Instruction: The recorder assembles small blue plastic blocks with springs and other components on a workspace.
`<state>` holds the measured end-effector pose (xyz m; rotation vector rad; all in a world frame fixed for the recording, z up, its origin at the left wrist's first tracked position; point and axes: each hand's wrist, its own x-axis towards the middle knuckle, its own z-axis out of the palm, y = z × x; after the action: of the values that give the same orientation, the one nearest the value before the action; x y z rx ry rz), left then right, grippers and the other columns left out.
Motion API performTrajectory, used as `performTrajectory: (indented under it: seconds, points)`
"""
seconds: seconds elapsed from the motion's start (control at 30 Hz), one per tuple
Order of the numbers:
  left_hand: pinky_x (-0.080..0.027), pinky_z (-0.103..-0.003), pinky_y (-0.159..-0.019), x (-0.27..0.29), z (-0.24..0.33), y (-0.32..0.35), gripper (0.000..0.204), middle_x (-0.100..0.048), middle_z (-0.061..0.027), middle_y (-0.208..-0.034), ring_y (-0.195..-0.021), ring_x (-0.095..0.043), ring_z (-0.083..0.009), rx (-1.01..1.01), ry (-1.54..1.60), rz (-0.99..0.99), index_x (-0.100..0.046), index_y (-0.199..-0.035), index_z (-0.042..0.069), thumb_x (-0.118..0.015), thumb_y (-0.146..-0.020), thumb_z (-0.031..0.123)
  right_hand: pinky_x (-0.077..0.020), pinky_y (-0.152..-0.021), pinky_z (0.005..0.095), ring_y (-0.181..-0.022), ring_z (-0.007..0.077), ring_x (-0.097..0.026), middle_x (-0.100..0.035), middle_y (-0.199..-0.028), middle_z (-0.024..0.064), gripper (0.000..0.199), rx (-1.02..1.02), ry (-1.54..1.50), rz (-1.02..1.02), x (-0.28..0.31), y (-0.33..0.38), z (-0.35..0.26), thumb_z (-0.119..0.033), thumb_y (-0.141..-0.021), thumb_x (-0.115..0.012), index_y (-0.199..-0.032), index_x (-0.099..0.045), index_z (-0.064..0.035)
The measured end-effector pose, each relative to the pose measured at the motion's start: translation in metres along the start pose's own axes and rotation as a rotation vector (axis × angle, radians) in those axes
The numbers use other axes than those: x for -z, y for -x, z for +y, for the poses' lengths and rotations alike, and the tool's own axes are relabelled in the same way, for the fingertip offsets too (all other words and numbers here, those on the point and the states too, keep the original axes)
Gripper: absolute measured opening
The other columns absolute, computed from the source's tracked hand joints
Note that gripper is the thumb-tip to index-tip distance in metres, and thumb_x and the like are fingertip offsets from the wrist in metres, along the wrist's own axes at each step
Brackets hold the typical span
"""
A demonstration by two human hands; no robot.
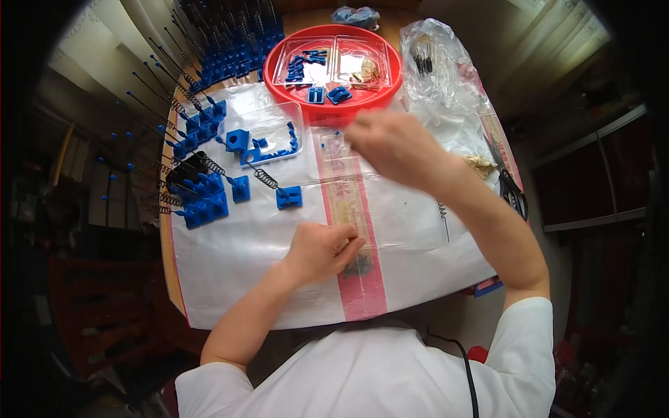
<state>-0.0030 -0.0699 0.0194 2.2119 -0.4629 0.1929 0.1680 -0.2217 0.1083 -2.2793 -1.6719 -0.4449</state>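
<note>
My left hand (pixel 319 252) is closed in a pinch above the white sheet; whatever its fingertips hold is hidden. Just in front of the red tray (pixel 275 82), my right hand (pixel 396 143) is slightly blurred, its fingers curled together. I cannot make out anything in them. A blue plastic base with a black coil spring (pixel 288 197) lies ahead and left of my left hand. Inside the tray, a clear divided box (pixel 334 61) holds small blue parts on one side and brass-coloured pieces on the other. Two blue blocks (pixel 339 95) sit in front of that box.
Rows of blue bases with springs and stems (pixel 205 202) stand along the left side. A clear tub (pixel 301 111) holds more blue parts. Toward the right lie a plastic bag (pixel 446 70), black-handled scissors (pixel 512 191) and a loose spring (pixel 444 219).
</note>
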Motion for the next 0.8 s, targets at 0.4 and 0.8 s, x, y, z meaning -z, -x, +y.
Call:
performTrajectory:
  seconds: [0.4,0.8]
  points:
    - [-0.045,-0.032,-0.046,0.003,-0.005,0.001,0.012,-0.062,-0.0061,-0.057,-0.049,-0.061,-0.0220,0.043,-0.007,-0.025,-0.066,-0.081,0.010,-0.071,-0.086,0.019,-0.0534,-0.080,0.0425,-0.094,0.0321,-0.068,-0.071,-0.095,0.0147,0.014,-0.448,0.200,-0.353,-0.072,-0.100,0.080,-0.002,-0.081,-0.060,-0.092,-0.069,-0.0069]
    - [-0.044,-0.031,-0.047,0.009,-0.002,-0.001,0.011,-0.061,-0.0074,-0.057,-0.048,-0.059,-0.0201,0.128,0.082,-0.034,-0.068,-0.082,0.009,-0.070,-0.086,0.019,-0.0562,-0.080,0.0421,-0.096,0.0315,-0.070,-0.071,-0.101,0.0154,0.018,-0.457,0.258,-0.389,-0.081,-0.102,0.083,-0.005,-0.083,-0.059,-0.096,-0.072,-0.0061]
